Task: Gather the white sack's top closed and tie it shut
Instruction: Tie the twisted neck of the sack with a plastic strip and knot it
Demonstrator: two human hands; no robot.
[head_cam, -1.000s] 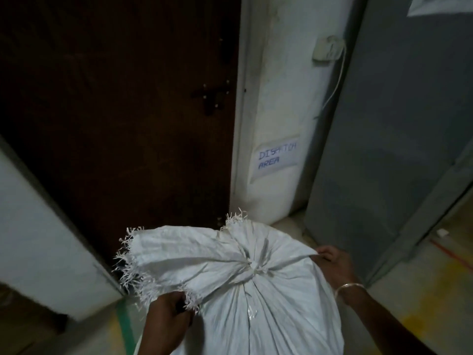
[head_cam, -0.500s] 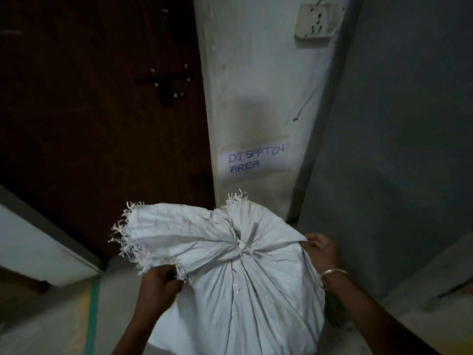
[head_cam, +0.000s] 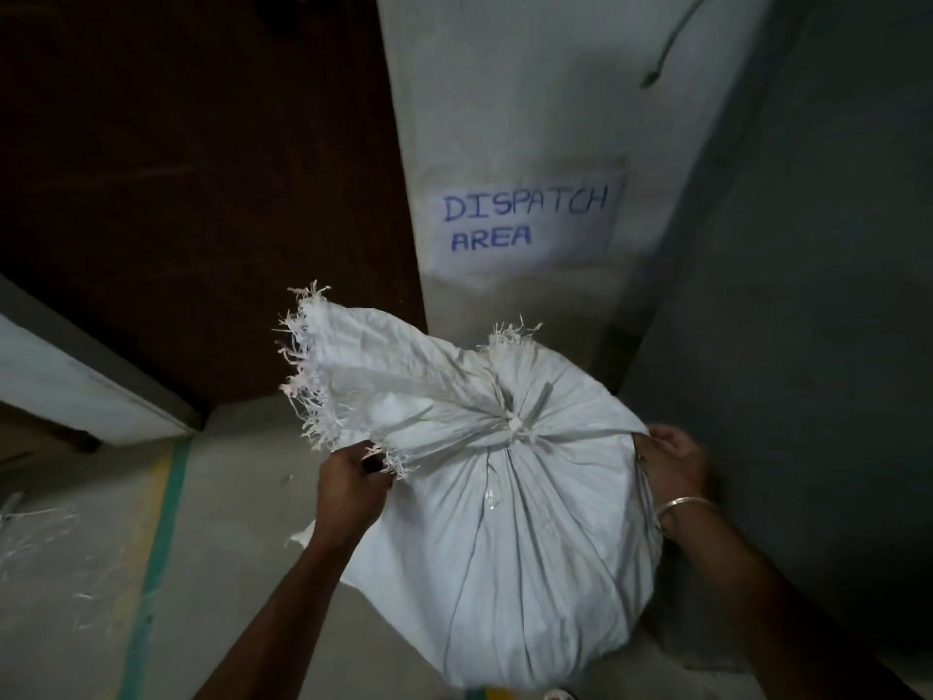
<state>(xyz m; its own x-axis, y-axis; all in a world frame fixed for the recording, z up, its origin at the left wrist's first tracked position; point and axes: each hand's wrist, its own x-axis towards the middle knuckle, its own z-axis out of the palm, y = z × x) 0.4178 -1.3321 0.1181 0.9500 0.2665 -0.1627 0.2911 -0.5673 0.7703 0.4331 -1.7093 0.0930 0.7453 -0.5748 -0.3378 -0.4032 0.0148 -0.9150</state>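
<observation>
A full white woven sack [head_cam: 530,548] stands on the floor in front of me. Its top is bunched together at a knot [head_cam: 515,426] near the middle, and the loose frayed mouth [head_cam: 353,376] fans out to the left. My left hand [head_cam: 351,485] grips the frayed lower edge of that flap. My right hand [head_cam: 674,464], with a bangle on the wrist, pinches a fold of the sack at its right shoulder.
A white wall [head_cam: 530,93] behind the sack carries a paper sign reading "DISPATCH AREA" [head_cam: 525,219]. A dark brown door [head_cam: 202,194] is to the left, a grey panel [head_cam: 808,295] to the right. A green floor stripe [head_cam: 156,548] runs on the left.
The sack has moved closer to the wall and the sign, and the view has tilted down. Both hands keep the same hold on the sack.
</observation>
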